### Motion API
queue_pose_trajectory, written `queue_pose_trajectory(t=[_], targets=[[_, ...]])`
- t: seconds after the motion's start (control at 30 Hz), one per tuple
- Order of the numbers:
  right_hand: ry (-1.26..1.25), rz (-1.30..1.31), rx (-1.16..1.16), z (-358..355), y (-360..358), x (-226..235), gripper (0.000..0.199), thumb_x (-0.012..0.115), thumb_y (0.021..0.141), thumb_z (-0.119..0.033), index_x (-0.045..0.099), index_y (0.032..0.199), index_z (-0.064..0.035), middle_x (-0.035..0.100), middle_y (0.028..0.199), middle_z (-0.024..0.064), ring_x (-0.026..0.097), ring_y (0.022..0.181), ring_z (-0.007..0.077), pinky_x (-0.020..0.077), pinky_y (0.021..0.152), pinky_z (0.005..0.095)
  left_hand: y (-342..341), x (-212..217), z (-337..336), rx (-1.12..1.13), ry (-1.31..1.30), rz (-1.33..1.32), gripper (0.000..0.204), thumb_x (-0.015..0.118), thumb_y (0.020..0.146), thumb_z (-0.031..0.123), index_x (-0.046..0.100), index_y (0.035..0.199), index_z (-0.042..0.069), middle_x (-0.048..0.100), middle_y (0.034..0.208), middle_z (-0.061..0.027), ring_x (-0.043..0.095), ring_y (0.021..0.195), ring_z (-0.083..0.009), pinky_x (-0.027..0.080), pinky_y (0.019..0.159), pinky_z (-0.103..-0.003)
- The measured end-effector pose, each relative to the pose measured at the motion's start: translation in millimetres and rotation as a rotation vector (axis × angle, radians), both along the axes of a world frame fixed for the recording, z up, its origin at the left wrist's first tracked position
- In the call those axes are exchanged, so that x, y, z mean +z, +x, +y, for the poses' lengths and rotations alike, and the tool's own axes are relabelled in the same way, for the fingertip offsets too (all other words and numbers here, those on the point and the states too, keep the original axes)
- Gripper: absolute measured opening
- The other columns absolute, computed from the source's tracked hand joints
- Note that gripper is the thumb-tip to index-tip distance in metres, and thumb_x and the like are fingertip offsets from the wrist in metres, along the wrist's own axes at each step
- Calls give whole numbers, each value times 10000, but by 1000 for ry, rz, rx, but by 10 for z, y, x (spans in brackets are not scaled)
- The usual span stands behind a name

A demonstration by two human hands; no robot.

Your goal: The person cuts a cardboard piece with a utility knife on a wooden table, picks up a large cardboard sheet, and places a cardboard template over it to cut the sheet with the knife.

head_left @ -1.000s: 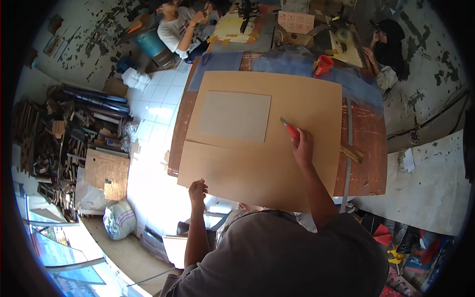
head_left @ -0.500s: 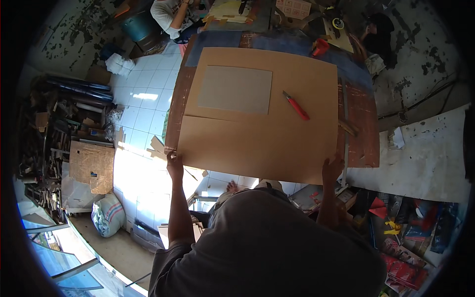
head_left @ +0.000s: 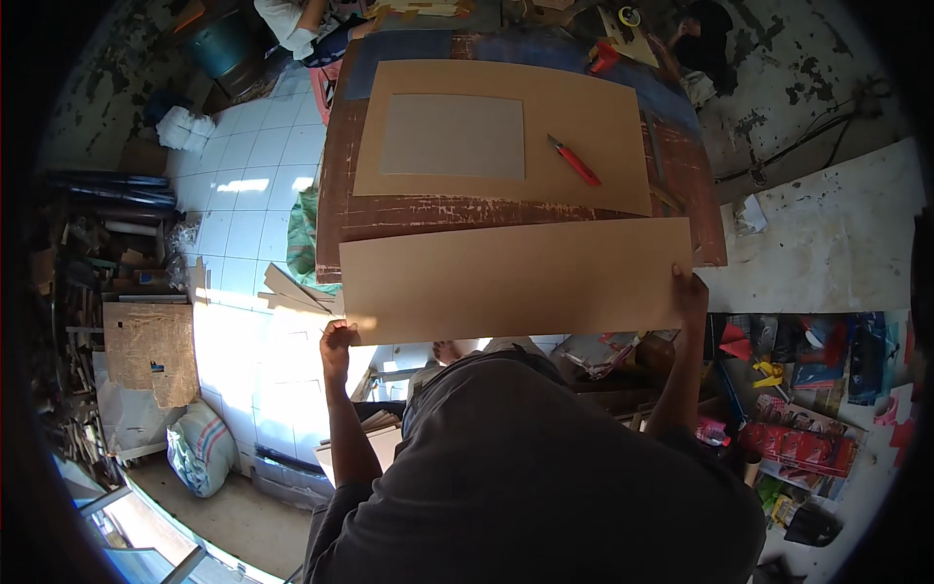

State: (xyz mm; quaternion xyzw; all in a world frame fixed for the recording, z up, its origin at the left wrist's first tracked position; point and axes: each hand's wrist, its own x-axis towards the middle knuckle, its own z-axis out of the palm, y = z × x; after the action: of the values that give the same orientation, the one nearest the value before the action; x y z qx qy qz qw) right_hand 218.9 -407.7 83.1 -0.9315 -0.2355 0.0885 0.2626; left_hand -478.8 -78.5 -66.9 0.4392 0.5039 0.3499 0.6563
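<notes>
1. The left hand (head_left: 338, 343) grips the lower left corner of a long brown cardboard strip (head_left: 516, 280).
2. The right hand (head_left: 689, 294) clasps the strip's right edge, at 3 o'clock.
3. The strip is held level, off the worktable (head_left: 341, 219), at 6 o'clock from a larger cardboard sheet (head_left: 584, 107).
4. A red utility knife (head_left: 575, 161) lies on that sheet, beside a grey panel (head_left: 452, 135).

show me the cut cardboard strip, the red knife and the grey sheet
cut cardboard strip (head_left: 516, 280): head view, middle of its face
red knife (head_left: 577, 163): head view, mid handle
grey sheet (head_left: 452, 136): head view, centre of the sheet
</notes>
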Motion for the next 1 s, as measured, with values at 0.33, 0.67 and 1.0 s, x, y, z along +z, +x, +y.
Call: queue_pose_trajectory(t=[0.33,0.67,1.0], targets=[[516,-124,57,-854,-772,2617,284,759,952,-247,720,1116,-19,687,1061,5,598,983,110,445,943,291,701,-853,-279,-564,-63,273,368,727,975,193,705,1279,-13,784,1049,-119,738,934,-175,558,852,-327],[78,-104,23,-1364,-1279,2128,363,831,891,-148,500,811,-25,440,761,-23,423,744,98,364,662,298,842,-1580,-230,-582,-292,370,391,740,963,237,694,1282,16,788,994,-76,739,833,-151,510,645,-281],[-83,-181,-358,-2095,-1288,99,368,688,942,-337,702,1071,8,703,932,259,694,896,434,523,795,483,145,-1717,-435,-499,-620,484,376,685,1010,237,661,1326,34,773,1062,-95,726,872,-175,536,661,-307]])
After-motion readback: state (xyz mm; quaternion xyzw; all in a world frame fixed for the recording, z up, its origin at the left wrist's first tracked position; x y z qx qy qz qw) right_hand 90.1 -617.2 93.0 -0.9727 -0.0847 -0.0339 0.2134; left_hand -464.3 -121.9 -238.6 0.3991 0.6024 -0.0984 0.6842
